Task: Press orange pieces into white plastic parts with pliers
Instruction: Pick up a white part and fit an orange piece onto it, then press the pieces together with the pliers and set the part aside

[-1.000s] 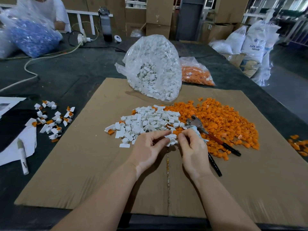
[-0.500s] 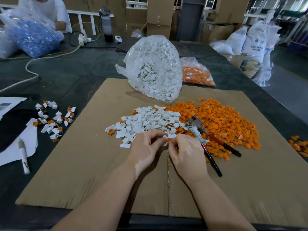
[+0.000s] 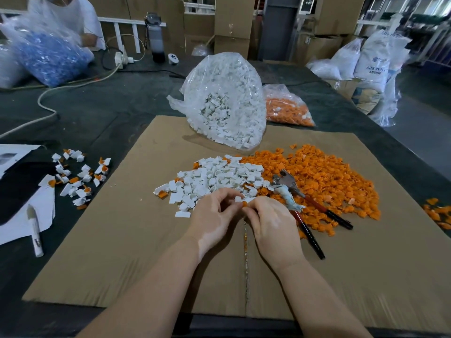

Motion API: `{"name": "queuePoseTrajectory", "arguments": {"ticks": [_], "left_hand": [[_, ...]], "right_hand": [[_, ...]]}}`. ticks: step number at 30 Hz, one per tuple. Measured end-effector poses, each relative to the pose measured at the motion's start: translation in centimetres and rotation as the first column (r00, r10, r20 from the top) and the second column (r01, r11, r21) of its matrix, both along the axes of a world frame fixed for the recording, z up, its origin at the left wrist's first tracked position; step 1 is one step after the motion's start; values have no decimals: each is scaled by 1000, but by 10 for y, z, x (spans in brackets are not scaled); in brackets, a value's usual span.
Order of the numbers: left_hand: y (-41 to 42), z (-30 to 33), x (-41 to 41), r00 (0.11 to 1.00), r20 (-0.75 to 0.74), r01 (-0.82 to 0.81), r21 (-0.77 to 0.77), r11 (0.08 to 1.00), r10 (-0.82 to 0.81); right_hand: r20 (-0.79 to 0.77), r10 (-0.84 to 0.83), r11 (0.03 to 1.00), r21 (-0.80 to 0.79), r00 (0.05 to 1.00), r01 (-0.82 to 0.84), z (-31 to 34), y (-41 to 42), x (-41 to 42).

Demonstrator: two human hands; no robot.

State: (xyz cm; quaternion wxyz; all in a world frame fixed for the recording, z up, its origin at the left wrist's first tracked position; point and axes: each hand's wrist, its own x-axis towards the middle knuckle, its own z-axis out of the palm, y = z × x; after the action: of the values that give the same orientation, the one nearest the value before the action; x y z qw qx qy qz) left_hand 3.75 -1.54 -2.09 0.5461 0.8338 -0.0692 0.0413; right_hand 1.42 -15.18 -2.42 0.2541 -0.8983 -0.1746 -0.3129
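Left hand (image 3: 214,215) pinches white part (image 3: 238,198); right hand (image 3: 271,223) pinches orange piece (image 3: 244,203); pliers (image 3: 300,203) at 3 o'clock, untouched.

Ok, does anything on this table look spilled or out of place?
A few orange pieces lie off the cardboard sheet at the table's right edge, apart from the main orange pile. Some orange bits are mixed into the white pile. Nothing looks damaged.

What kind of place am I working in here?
Probably a small factory or warehouse assembly bench: bulk bags of white parts and orange pieces, stacked cardboard boxes behind, and resin sacks on the floor.
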Motion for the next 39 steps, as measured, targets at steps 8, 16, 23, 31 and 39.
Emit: {"name": "queuePoseTrajectory", "arguments": {"ticks": [8,16,23,31,39], "left_hand": [[1,4,-2,999,-24,44,-104,994,-47],[1,6,-3,996,-45,74,-173,982,-83],[0,3,-1,996,-54,64,-140,988,-72],[0,1,1,996,-71,35,-172,985,-47],[0,0,3,998,-66,14,-145,989,-24]], "right_hand": [[-45,23,998,51,999,-21,2,-1,-2],[-25,69,995,71,997,-67,4,-1,-2],[-17,68,994,86,998,-66,4,-3,-1],[-15,-18,992,124,1000,20,7,-2,-4],[-495,-683,726,-376,537,576,34,-39,-5]]}}
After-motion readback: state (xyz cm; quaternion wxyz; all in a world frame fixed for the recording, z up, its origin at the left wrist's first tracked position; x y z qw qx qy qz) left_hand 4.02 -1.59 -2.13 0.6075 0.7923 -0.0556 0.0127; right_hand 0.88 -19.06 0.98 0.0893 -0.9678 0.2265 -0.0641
